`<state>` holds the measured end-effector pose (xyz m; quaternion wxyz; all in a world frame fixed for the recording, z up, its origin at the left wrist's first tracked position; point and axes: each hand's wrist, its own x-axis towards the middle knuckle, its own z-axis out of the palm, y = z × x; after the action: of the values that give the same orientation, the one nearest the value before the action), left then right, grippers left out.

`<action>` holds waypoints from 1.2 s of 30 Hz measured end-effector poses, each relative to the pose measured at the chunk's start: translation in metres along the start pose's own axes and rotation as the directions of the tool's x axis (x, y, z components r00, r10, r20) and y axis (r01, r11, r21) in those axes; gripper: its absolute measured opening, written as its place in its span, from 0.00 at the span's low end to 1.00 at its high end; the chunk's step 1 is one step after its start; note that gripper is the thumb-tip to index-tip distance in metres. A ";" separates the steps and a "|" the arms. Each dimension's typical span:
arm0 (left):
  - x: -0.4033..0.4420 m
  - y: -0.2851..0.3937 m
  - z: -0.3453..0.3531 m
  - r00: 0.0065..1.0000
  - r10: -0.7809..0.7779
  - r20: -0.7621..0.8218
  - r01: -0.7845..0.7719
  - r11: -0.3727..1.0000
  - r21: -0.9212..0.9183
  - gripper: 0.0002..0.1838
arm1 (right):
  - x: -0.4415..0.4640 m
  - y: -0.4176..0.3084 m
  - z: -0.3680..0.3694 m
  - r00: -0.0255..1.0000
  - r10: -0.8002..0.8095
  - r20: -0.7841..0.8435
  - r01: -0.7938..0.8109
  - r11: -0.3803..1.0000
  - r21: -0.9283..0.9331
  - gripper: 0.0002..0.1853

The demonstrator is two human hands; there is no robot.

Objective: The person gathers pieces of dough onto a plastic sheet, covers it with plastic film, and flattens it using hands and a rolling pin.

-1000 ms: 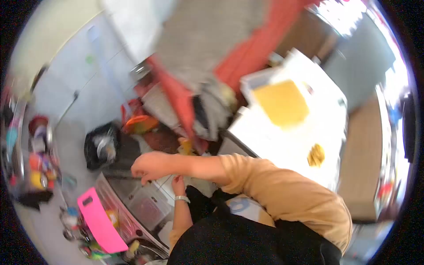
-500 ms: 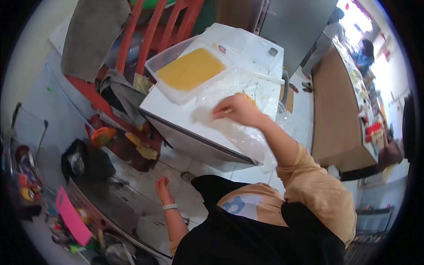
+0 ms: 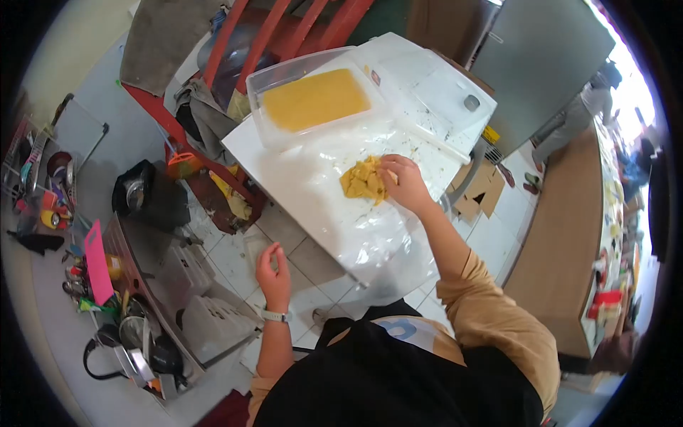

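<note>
A small heap of yellow, crumpled pieces (image 3: 363,181), soft like dough or peel, lies on a clear plastic sheet (image 3: 370,235) spread over the white table. At the heap's right edge my right hand (image 3: 407,183) has its fingers bent and pressed together against the pieces; the fingertips are partly hidden. My left hand (image 3: 273,276) hangs beside the table above the floor, holding nothing, with thumb and fingers loosely curled and apart. Behind the heap a clear plastic tub (image 3: 257,96) holds a flat yellow layer (image 3: 316,99).
The white table (image 3: 249,160) has a clear lid (image 3: 455,85) on its far part. Red chair slats (image 3: 260,43) rise behind it. At the left are a black bin (image 3: 139,188) and a rack of pots (image 3: 135,341). A long counter (image 3: 562,235) and another person (image 3: 587,107) are at the right.
My right hand has gone from over the table's near side to the yellow heap, which now shows fully. The left hand stays low beside the table. The whole view has shifted.
</note>
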<state>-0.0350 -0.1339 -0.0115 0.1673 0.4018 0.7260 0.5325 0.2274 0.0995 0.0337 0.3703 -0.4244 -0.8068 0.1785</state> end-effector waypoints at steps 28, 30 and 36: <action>0.104 0.073 0.171 0.824 -0.403 0.397 0.459 0.887 -0.053 0.17 | 0.056 0.034 0.006 0.598 0.260 0.759 -0.740 0.544 0.397 0.17; 0.108 0.049 0.141 0.843 -0.405 0.352 0.474 0.870 -0.134 0.19 | 0.058 0.065 -0.025 0.705 0.422 0.570 -0.706 0.496 0.506 0.17; 0.050 0.080 0.100 0.702 -0.566 0.432 0.691 0.687 -0.223 0.28 | 0.020 0.090 -0.082 0.600 0.356 0.716 -0.695 0.676 0.246 0.24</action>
<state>0.0334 -0.0236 0.0322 0.5331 0.1676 0.6675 0.4922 0.3311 0.1656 0.0422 0.1106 -0.4565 -0.6340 0.6144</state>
